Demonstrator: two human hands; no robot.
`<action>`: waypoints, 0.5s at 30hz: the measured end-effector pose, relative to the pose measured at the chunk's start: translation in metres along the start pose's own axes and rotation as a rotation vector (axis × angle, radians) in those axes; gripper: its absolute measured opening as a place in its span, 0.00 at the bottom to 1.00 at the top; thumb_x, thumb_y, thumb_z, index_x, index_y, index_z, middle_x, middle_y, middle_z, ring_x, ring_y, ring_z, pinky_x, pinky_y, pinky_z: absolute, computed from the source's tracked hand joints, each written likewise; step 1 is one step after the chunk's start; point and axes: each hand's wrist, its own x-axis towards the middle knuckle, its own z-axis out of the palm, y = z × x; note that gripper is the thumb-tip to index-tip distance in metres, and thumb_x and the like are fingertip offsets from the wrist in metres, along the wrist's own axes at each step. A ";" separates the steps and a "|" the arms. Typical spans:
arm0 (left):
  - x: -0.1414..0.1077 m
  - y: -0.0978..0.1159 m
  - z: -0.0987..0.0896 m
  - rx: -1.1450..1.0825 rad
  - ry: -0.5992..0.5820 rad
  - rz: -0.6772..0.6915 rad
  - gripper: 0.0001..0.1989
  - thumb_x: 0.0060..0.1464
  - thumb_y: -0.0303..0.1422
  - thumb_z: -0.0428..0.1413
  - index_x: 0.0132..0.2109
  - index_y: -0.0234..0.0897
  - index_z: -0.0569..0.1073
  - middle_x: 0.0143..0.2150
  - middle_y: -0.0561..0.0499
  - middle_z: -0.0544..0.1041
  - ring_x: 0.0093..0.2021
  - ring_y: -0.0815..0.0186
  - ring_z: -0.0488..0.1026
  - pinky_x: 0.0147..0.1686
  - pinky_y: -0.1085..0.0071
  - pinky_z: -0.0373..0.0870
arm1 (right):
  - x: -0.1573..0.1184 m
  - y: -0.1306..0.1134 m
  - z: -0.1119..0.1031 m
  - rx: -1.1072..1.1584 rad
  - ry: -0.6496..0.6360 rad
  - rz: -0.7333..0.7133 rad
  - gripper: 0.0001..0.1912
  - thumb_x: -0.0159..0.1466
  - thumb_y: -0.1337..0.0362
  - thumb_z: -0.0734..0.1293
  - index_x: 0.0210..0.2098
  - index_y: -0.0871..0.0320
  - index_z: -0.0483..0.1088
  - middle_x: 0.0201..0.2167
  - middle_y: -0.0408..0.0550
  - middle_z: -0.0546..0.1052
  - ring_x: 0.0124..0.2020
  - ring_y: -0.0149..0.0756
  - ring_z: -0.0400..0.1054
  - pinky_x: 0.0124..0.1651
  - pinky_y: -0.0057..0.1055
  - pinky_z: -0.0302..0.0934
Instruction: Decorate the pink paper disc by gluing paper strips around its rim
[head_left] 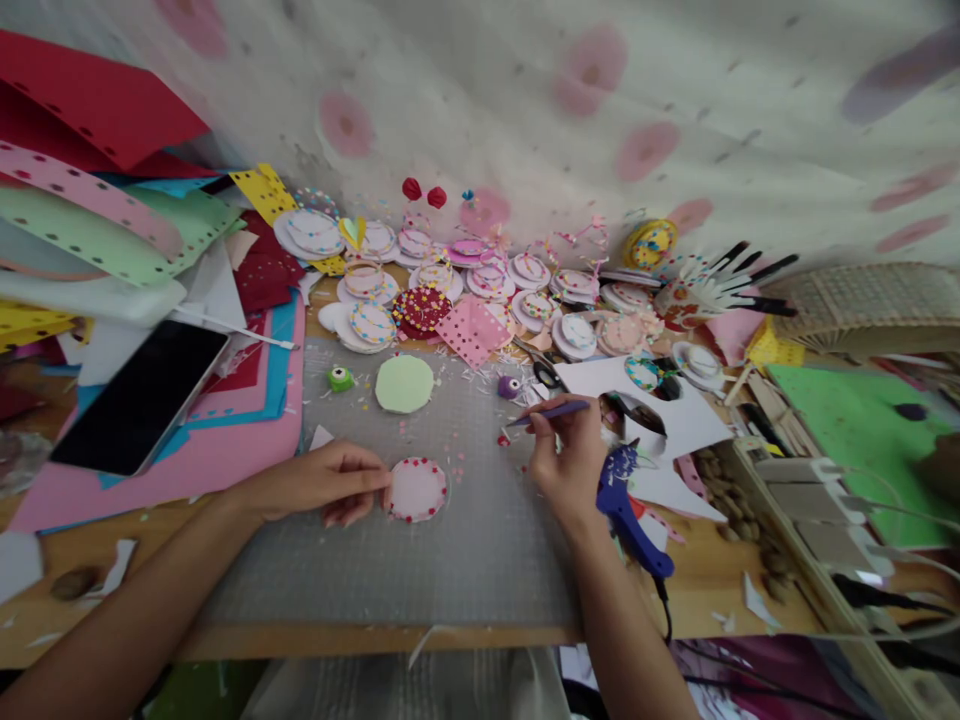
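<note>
My left hand (351, 484) pinches the left edge of a small pale pink paper disc (417, 489), whose rim is dotted with red bits. The disc lies on or just above the grey cutting mat (360, 570). In my right hand (568, 455) is a slim, pointed purple tool that looks like tweezers (559, 411). Its tip points left, close to a small red piece (502, 440) on the mat; I cannot tell if they touch. Beyond the disc lies a light green paper round (405, 384). Tiny pink scraps are scattered between my hands.
A blue glue gun (634, 525) lies beside my right forearm, near white paper (671, 410) and scissors (549, 374). Several decorated paper rounds (373, 323) line the back. A phone (146, 395) rests on coloured sheets at left. A power strip (795, 540) stands at right.
</note>
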 end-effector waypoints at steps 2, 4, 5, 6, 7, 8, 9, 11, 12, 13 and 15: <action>0.000 0.000 0.000 -0.022 0.010 0.000 0.22 0.58 0.50 0.52 0.34 0.33 0.73 0.20 0.55 0.69 0.17 0.75 0.60 0.16 0.79 0.55 | 0.001 0.002 -0.003 -0.092 -0.046 0.024 0.08 0.60 0.69 0.64 0.37 0.53 0.62 0.30 0.43 0.72 0.28 0.35 0.69 0.33 0.33 0.64; 0.000 0.000 0.000 -0.036 0.013 0.000 0.22 0.57 0.50 0.51 0.34 0.33 0.72 0.19 0.56 0.69 0.16 0.75 0.60 0.16 0.79 0.55 | 0.002 0.002 -0.003 -0.144 -0.092 0.040 0.07 0.60 0.69 0.64 0.36 0.53 0.62 0.29 0.42 0.72 0.27 0.35 0.69 0.32 0.32 0.63; 0.000 0.000 0.000 -0.038 0.012 0.000 0.22 0.57 0.50 0.51 0.34 0.33 0.72 0.19 0.55 0.69 0.16 0.75 0.60 0.16 0.79 0.55 | 0.002 0.001 -0.003 -0.165 -0.112 0.040 0.07 0.59 0.69 0.63 0.36 0.52 0.62 0.28 0.41 0.71 0.26 0.35 0.69 0.31 0.32 0.62; 0.000 0.000 0.000 -0.038 0.010 0.000 0.23 0.57 0.50 0.51 0.34 0.33 0.72 0.19 0.55 0.69 0.16 0.74 0.60 0.16 0.79 0.55 | 0.002 0.001 -0.003 -0.186 -0.130 0.035 0.07 0.59 0.70 0.63 0.35 0.52 0.62 0.27 0.41 0.71 0.25 0.35 0.68 0.31 0.31 0.61; 0.000 0.001 0.000 -0.035 0.008 0.000 0.22 0.57 0.50 0.51 0.34 0.32 0.73 0.19 0.55 0.69 0.16 0.74 0.61 0.16 0.79 0.54 | 0.002 0.000 -0.002 -0.205 -0.148 0.028 0.07 0.59 0.70 0.63 0.35 0.52 0.62 0.27 0.40 0.71 0.25 0.35 0.68 0.30 0.31 0.60; 0.000 0.001 0.001 -0.031 0.006 0.002 0.22 0.57 0.50 0.52 0.35 0.32 0.73 0.19 0.55 0.69 0.17 0.74 0.61 0.16 0.79 0.54 | 0.002 0.000 -0.002 -0.221 -0.166 0.024 0.08 0.59 0.70 0.63 0.35 0.52 0.62 0.26 0.40 0.71 0.25 0.35 0.68 0.30 0.30 0.60; 0.000 0.001 0.001 -0.026 0.006 0.005 0.22 0.57 0.50 0.52 0.35 0.32 0.72 0.20 0.55 0.69 0.17 0.74 0.61 0.16 0.79 0.54 | 0.002 0.001 -0.001 -0.232 -0.183 0.021 0.08 0.58 0.71 0.63 0.35 0.52 0.62 0.26 0.41 0.72 0.25 0.35 0.68 0.29 0.30 0.59; -0.001 0.002 0.001 -0.015 0.012 0.015 0.21 0.58 0.49 0.52 0.33 0.33 0.71 0.20 0.56 0.68 0.17 0.75 0.61 0.17 0.79 0.56 | 0.002 0.002 -0.001 -0.249 -0.210 0.022 0.08 0.57 0.71 0.63 0.34 0.52 0.62 0.26 0.41 0.72 0.24 0.36 0.67 0.28 0.30 0.58; -0.001 0.003 0.002 -0.009 0.013 0.021 0.20 0.57 0.48 0.53 0.33 0.33 0.71 0.20 0.56 0.68 0.17 0.75 0.60 0.17 0.79 0.56 | 0.002 0.003 0.000 -0.252 -0.219 0.024 0.08 0.57 0.71 0.63 0.34 0.52 0.62 0.26 0.41 0.72 0.24 0.36 0.67 0.28 0.30 0.58; 0.000 0.002 0.002 -0.001 0.012 0.028 0.20 0.57 0.48 0.53 0.32 0.34 0.70 0.20 0.56 0.67 0.18 0.75 0.60 0.18 0.80 0.56 | 0.002 0.003 0.000 -0.247 -0.220 0.027 0.08 0.57 0.71 0.64 0.34 0.52 0.62 0.26 0.41 0.72 0.24 0.36 0.68 0.28 0.30 0.59; 0.001 0.000 0.002 0.019 0.002 0.045 0.20 0.58 0.48 0.53 0.32 0.34 0.69 0.20 0.57 0.66 0.18 0.75 0.60 0.17 0.80 0.56 | 0.002 0.003 0.000 -0.190 -0.180 0.038 0.08 0.58 0.70 0.64 0.35 0.52 0.63 0.27 0.41 0.73 0.26 0.35 0.69 0.30 0.31 0.62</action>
